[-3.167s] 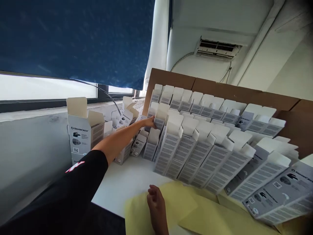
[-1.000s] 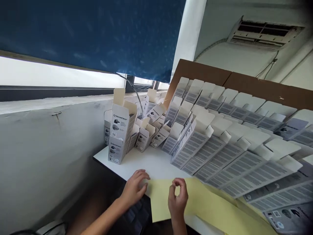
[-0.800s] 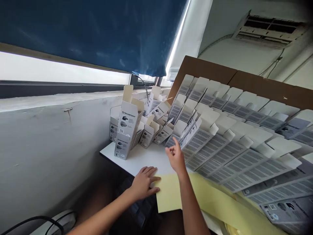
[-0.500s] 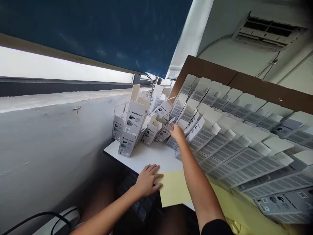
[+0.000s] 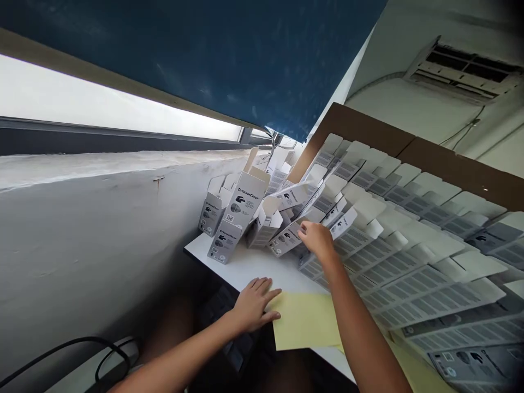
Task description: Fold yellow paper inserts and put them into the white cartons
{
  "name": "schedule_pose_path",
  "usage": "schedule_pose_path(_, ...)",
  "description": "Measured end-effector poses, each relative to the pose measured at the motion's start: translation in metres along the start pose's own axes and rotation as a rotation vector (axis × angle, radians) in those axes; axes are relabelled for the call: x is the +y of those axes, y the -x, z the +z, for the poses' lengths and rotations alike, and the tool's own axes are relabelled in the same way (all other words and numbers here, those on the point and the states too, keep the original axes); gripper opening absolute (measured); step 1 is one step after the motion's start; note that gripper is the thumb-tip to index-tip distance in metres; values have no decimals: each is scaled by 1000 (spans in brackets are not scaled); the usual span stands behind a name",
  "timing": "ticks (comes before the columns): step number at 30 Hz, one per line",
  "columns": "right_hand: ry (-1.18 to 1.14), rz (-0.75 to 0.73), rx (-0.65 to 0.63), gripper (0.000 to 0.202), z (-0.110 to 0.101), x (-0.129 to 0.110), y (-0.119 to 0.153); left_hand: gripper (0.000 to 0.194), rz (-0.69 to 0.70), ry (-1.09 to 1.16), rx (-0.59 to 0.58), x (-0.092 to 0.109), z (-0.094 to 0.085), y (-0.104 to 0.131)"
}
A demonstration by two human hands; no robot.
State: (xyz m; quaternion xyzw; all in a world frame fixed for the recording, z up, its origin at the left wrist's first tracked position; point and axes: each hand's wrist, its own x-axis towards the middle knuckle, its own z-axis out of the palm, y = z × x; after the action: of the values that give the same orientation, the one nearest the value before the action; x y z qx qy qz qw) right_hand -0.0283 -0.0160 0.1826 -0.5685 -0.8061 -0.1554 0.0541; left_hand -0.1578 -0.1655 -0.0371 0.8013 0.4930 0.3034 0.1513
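My right hand (image 5: 317, 238) reaches across the white table (image 5: 245, 267) with its fingers closed on the upper edge of a small grey-and-white carton (image 5: 285, 240). That carton leans to the right, its printed front toward me. Spread out flat, my left hand (image 5: 254, 305) rests at the table's near edge and touches the corner of a yellow paper sheet (image 5: 305, 319). Just left of the held carton stands another open-topped carton (image 5: 264, 226). A taller SilverCrest carton (image 5: 244, 199) stands farther left, behind a shorter one (image 5: 224, 242).
Rows of open-flapped cartons (image 5: 409, 262) fill the right side, before a brown board (image 5: 368, 128). A wall with a window ledge (image 5: 102, 169) borders the left. A blue panel (image 5: 184, 60) hangs overhead. A black cable (image 5: 82, 341) curves at lower left.
My right hand has drawn the gripped carton toward me, out from the group, and its front shows more fully. The carton beside it has turned. My left hand stays spread; the camera view has shifted.
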Motion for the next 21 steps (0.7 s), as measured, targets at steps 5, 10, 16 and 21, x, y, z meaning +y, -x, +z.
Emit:
schedule_pose_path(5, -31, -5, 13, 13, 8, 1, 43, 78, -119, 128, 103, 3, -8, -5)
schedule_pose_path(10, -118, -27, 29, 12, 10, 2, 66, 86, -147, 342, 212, 1, -9, -5)
schedule_pose_path(16, -246, -180, 42, 12, -1, -10, 91, 114, -115, 511, 420, -16, -26, -30)
schedule_pose_path(21, -716, -323, 42, 9, 4, -13, 103, 109, -40, 760, 203, -34, -40, -54)
